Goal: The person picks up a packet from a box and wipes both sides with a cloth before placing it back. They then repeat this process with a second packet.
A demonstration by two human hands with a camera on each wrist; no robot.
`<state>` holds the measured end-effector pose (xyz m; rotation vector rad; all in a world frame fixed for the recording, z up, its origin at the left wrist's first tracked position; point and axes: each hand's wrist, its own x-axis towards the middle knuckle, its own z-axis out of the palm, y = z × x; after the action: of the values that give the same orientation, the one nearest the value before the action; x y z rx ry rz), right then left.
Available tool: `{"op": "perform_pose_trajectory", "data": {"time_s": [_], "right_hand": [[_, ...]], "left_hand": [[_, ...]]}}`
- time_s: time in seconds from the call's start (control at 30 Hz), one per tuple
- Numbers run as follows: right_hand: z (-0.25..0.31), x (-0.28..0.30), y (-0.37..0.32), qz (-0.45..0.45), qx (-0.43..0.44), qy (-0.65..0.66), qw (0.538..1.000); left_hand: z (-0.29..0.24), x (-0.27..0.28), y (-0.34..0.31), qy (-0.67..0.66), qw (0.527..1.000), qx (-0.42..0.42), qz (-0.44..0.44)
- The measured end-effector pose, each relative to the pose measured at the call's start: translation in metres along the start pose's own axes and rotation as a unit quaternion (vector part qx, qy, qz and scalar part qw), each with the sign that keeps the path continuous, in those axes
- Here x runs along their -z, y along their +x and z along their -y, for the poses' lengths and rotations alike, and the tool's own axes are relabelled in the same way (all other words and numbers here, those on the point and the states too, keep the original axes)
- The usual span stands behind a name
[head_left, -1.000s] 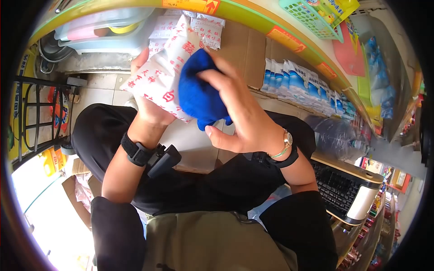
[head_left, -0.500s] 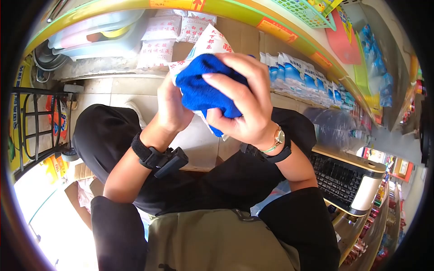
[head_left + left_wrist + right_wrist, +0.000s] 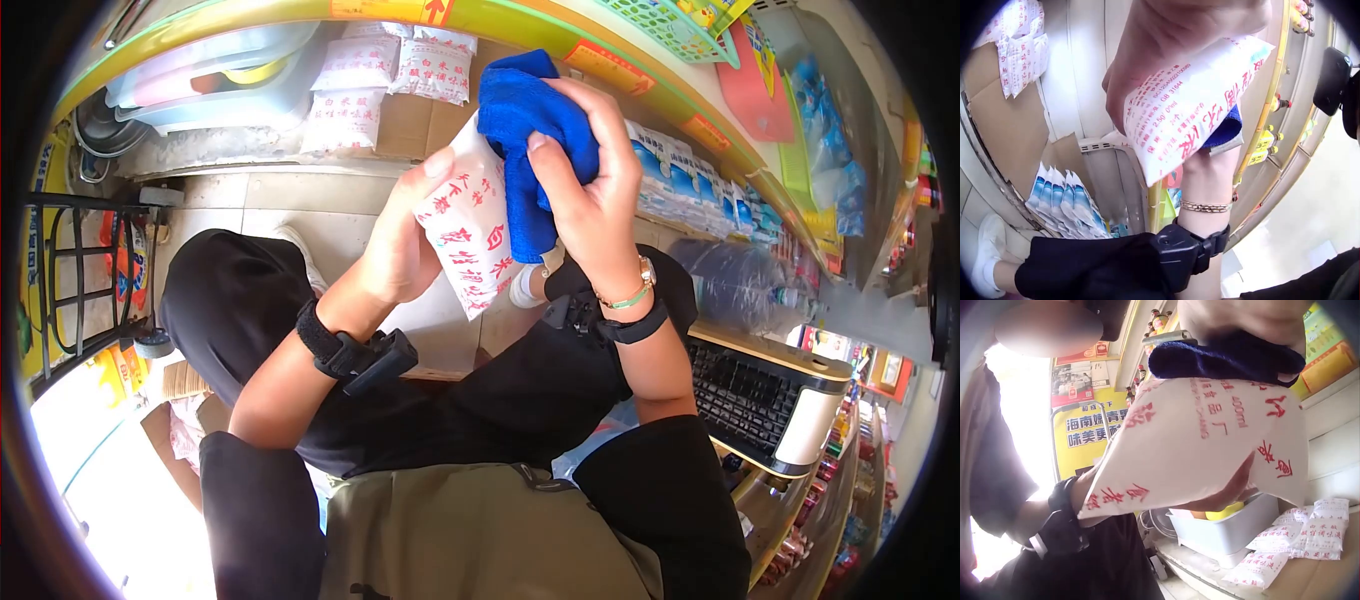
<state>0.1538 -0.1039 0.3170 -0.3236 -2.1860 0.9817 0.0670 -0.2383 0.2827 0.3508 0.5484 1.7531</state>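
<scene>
A white pouch with red print [image 3: 468, 232] hangs tilted between the two hands in the head view. The left hand [image 3: 402, 235] grips its left side, thumb up near the top edge. On the right, the right hand [image 3: 600, 180] holds a bunched blue cloth [image 3: 535, 150] with curled fingers, against the pouch's upper right side. The left wrist view shows the pouch [image 3: 1179, 106] under the left hand [image 3: 1179, 44], with a bit of the cloth [image 3: 1225, 128] behind it. In the right wrist view the cloth [image 3: 1222, 361] lies along the pouch's edge [image 3: 1204, 437], below the right hand [image 3: 1247, 322].
Similar pouches [image 3: 345, 118] lie on a cardboard-lined shelf beyond the hands, beside a clear plastic tub [image 3: 230, 90]. Blue-and-white packets [image 3: 690, 180] stand in a row to the right. A black metal rack [image 3: 85, 270] is at the left, a keyboard [image 3: 745, 400] at the right.
The cloth has moved from across the pouch's face to its upper right side, with the right hand going up and right. More of the pouch's printed face shows, and it points downward.
</scene>
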Motion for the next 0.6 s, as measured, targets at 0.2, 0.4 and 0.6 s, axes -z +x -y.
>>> {"op": "perform_pose_trajectory", "data": {"time_s": [0.2, 0.4, 0.6], "right_hand": [[-0.003, 0.001, -0.001, 0.020, -0.045, 0.009, 0.999], [0.000, 0.004, 0.003, 0.081, -0.084, 0.016, 0.993], [-0.001, 0.005, 0.003, 0.100, 0.029, -0.043, 0.994]], "left_hand": [[0.005, 0.000, -0.004, 0.084, 0.996, 0.006, 0.030], [0.001, 0.008, -0.009, 0.106, 0.989, -0.001, 0.099], [0.012, 0.018, 0.002, 0.239, 0.968, 0.048, -0.064]]}}
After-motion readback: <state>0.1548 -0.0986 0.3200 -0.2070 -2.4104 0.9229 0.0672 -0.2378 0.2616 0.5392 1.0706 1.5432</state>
